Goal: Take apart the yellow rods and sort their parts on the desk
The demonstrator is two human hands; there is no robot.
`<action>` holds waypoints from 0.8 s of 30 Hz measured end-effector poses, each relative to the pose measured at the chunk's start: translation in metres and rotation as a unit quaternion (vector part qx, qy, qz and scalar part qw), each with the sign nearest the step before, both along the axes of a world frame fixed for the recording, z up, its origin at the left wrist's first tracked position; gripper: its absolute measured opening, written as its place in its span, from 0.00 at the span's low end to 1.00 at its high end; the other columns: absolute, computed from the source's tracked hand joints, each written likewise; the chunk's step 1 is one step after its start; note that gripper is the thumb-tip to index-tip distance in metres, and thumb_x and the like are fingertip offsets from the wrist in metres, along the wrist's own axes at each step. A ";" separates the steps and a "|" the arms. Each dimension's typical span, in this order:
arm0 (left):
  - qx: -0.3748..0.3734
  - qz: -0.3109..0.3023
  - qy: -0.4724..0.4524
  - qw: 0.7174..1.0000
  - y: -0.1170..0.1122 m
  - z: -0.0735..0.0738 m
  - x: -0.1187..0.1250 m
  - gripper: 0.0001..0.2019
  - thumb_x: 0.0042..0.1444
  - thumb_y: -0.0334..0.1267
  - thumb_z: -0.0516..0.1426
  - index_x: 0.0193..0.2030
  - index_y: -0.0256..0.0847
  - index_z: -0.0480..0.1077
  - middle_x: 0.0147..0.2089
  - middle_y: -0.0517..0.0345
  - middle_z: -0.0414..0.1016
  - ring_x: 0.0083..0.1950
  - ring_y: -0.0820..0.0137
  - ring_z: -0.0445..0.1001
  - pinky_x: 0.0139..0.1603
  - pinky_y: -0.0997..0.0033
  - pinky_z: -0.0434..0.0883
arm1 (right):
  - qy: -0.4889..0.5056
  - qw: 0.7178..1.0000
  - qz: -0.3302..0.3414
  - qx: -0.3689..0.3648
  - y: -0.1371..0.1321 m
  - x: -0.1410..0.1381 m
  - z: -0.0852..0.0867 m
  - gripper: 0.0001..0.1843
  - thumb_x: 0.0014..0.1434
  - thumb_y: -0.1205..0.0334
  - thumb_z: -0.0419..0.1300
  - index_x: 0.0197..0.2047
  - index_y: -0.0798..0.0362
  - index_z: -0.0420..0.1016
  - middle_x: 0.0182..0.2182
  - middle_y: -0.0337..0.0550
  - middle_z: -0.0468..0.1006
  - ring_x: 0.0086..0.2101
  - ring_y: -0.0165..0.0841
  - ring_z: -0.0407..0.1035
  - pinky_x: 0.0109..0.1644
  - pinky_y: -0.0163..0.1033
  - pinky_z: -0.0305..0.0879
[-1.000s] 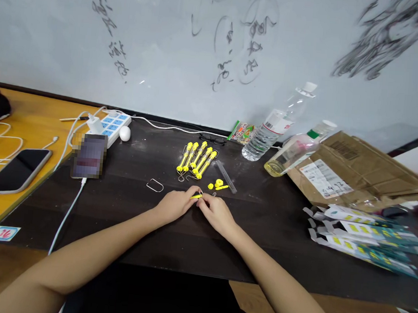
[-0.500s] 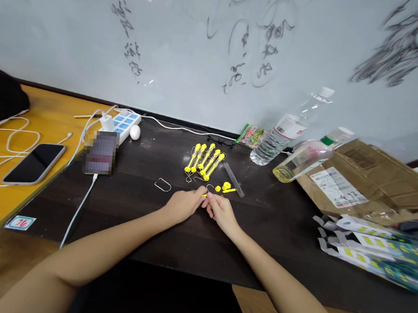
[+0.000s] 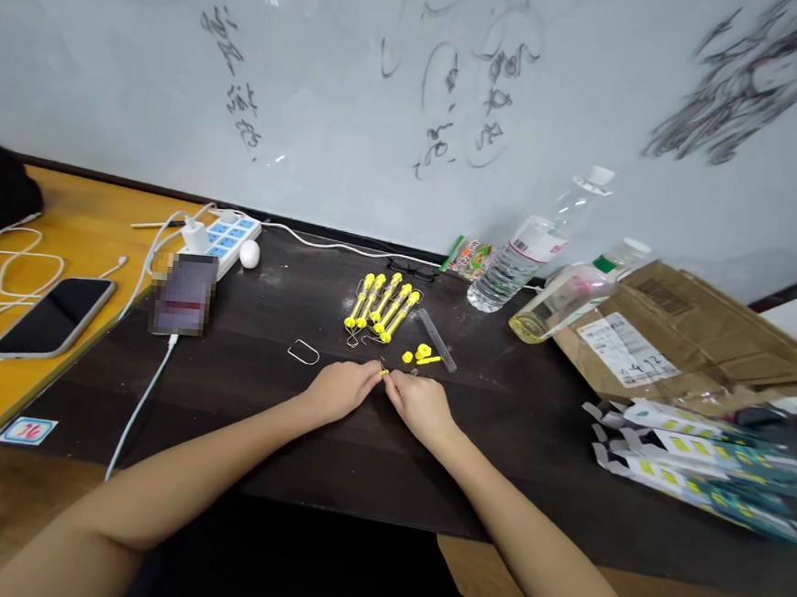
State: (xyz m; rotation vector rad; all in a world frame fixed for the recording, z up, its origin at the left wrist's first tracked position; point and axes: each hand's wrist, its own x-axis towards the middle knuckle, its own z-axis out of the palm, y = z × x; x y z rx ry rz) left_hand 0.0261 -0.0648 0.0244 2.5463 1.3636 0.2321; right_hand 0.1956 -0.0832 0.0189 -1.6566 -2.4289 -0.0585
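Note:
My left hand (image 3: pixel 340 390) and my right hand (image 3: pixel 420 404) meet fingertip to fingertip on the dark table (image 3: pixel 239 396). Both are pinched on a small yellow piece with a thin wire hook (image 3: pixel 383 370). Just beyond them lie loose yellow parts (image 3: pixel 420 354) and a clear tube (image 3: pixel 437 326). Several assembled yellow pieces with wire hooks (image 3: pixel 380 306) lie in a row further back. A bent wire loop (image 3: pixel 303 353) rests to the left of my left hand.
Two plastic bottles (image 3: pixel 533 245) and an opened cardboard box (image 3: pixel 685 335) stand at the right, with several packets (image 3: pixel 696 455) in front. A phone (image 3: pixel 52 315), cables, a power strip (image 3: pixel 228 234) and a blurred device (image 3: pixel 184 294) lie at the left. A whiteboard wall is behind.
My hands stay pinched together on the small yellow piece; only the camera view has shifted a little.

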 end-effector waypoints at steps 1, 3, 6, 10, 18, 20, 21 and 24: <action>-0.002 -0.001 -0.003 1.000 0.001 -0.001 0.000 0.16 0.67 0.44 0.40 0.45 0.42 0.66 0.38 0.51 0.78 0.38 0.60 0.78 0.35 0.68 0.69 | -0.016 1.000 0.001 0.003 0.000 -0.001 0.001 0.19 0.66 0.59 0.46 0.29 0.55 0.73 0.27 0.49 0.80 0.24 0.31 0.71 0.26 0.34 0.48; -0.006 -0.002 -0.009 1.000 0.001 -0.002 0.000 0.16 0.66 0.43 0.41 0.44 0.42 0.67 0.37 0.51 0.78 0.38 0.61 0.78 0.36 0.68 0.69 | -0.040 0.999 0.002 0.009 -0.002 -0.002 0.002 0.19 0.66 0.60 0.46 0.29 0.56 0.73 0.26 0.51 0.80 0.24 0.32 0.71 0.26 0.35 0.46; -0.016 -0.004 -0.019 1.000 0.002 -0.003 0.000 0.15 0.66 0.43 0.42 0.43 0.42 0.68 0.38 0.51 0.78 0.39 0.61 0.77 0.36 0.68 0.69 | -0.053 0.998 0.002 0.014 -0.004 -0.004 0.004 0.19 0.65 0.61 0.47 0.29 0.57 0.73 0.24 0.53 0.78 0.23 0.34 0.71 0.24 0.37 0.44; -0.030 -0.002 -0.037 0.999 0.001 -0.003 0.000 0.15 0.66 0.43 0.44 0.42 0.42 0.69 0.38 0.53 0.78 0.39 0.63 0.77 0.37 0.70 0.69 | -0.035 0.999 0.004 0.011 -0.006 -0.004 0.005 0.17 0.64 0.62 0.48 0.28 0.57 0.72 0.23 0.54 0.77 0.23 0.34 0.70 0.24 0.36 0.43; -0.056 0.050 -0.126 0.989 0.022 -0.004 -0.015 0.14 0.65 0.38 0.44 0.36 0.39 0.69 0.35 0.55 0.77 0.38 0.67 0.75 0.39 0.72 0.67 | 0.050 0.996 0.073 0.020 -0.026 -0.017 0.002 0.19 0.64 0.59 0.48 0.25 0.55 0.69 0.21 0.49 0.75 0.22 0.31 0.66 0.26 0.35 0.47; -0.068 0.037 -0.155 0.985 0.026 -0.002 -0.019 0.14 0.64 0.38 0.44 0.36 0.40 0.69 0.36 0.57 0.77 0.38 0.68 0.75 0.40 0.73 0.67 | 0.089 0.992 0.087 0.030 -0.027 -0.016 0.003 0.20 0.65 0.56 0.47 0.24 0.53 0.69 0.21 0.46 0.74 0.23 0.30 0.66 0.28 0.34 0.50; -0.073 0.031 -0.163 0.984 0.026 -0.001 -0.019 0.14 0.64 0.39 0.44 0.36 0.40 0.69 0.35 0.57 0.77 0.37 0.68 0.75 0.39 0.73 0.67 | 0.116 0.990 0.070 0.028 -0.024 -0.013 0.004 0.21 0.65 0.55 0.46 0.25 0.53 0.69 0.21 0.45 0.73 0.24 0.29 0.66 0.28 0.34 0.51; -0.065 0.006 -0.174 0.983 0.021 0.001 -0.015 0.14 0.65 0.41 0.44 0.37 0.41 0.68 0.37 0.58 0.77 0.39 0.68 0.75 0.39 0.73 0.66 | 0.247 0.969 -0.018 -0.013 -0.008 0.003 0.006 0.20 0.65 0.53 0.45 0.29 0.52 0.69 0.21 0.40 0.71 0.23 0.29 0.64 0.30 0.33 0.54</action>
